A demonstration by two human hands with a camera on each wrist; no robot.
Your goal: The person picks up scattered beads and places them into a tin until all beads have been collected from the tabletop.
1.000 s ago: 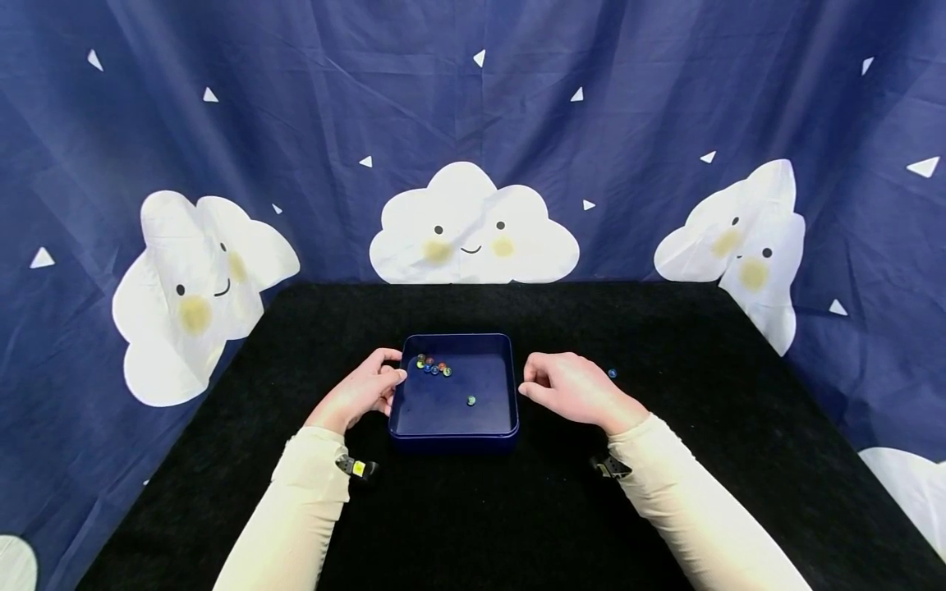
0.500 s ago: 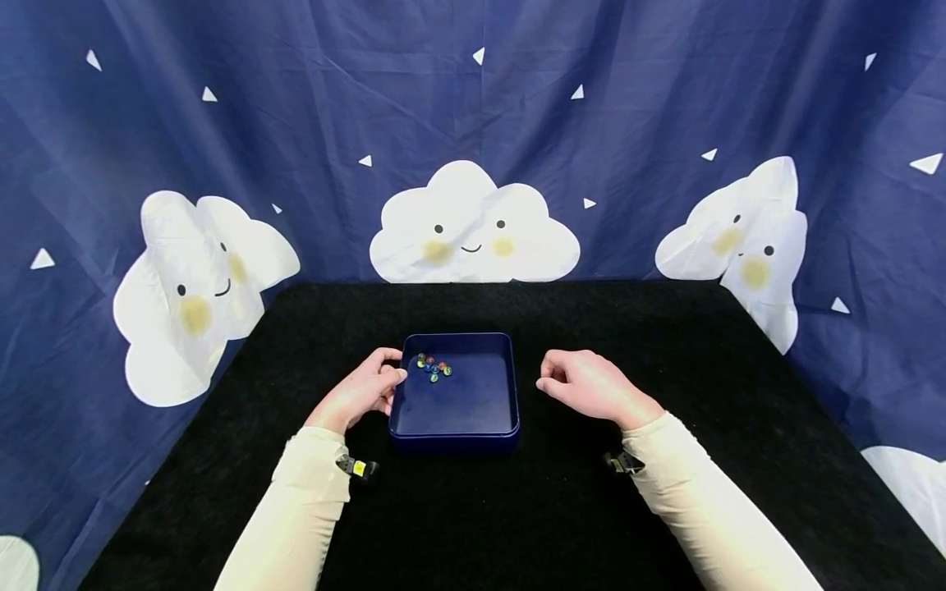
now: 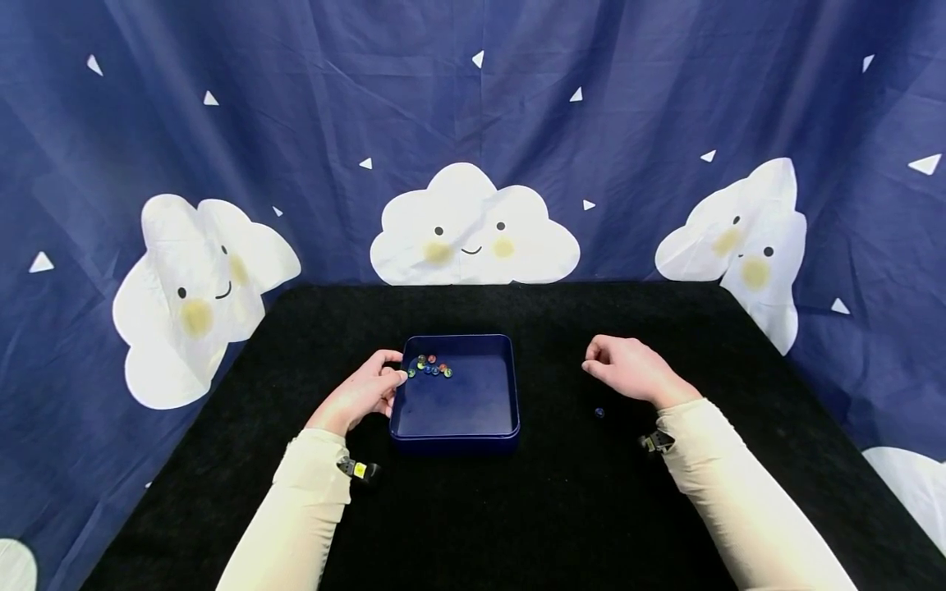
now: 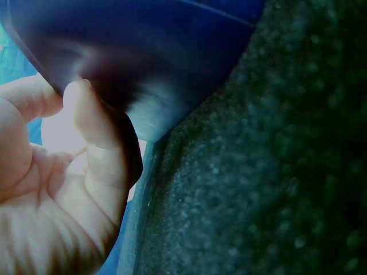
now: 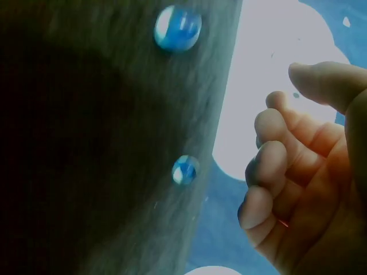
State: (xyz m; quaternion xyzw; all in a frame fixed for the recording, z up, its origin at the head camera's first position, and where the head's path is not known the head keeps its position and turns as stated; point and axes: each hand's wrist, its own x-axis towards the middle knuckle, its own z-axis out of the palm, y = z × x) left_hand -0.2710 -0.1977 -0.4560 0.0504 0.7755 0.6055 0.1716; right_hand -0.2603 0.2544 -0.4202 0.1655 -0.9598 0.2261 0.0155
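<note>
My left hand (image 3: 362,392) grips the left wall of a dark blue square tin (image 3: 458,412), thumb and fingers at its rim. The left wrist view shows the thumb (image 4: 94,114) against the tin's side (image 4: 172,46). Several glass marbles (image 3: 434,370) lie at the tin's far left, inside. My right hand (image 3: 628,367), fingers loosely curled and holding nothing, hovers above the black cloth right of the tin. Near it, two blue marbles (image 5: 178,28) show in the right wrist view. Only one blue marble (image 3: 599,413) is seen in the head view, nearer me than the hand.
A black cloth (image 3: 473,517) covers the table. Behind and beside it hangs a blue curtain (image 3: 414,98) printed with white clouds. A small camera (image 3: 358,469) is strapped to my left wrist, and another (image 3: 656,443) to my right.
My right hand has moved right, away from the tin. A marble inside has rolled left to the others. A blue marble has come into sight in front of the right hand. My left hand stays put.
</note>
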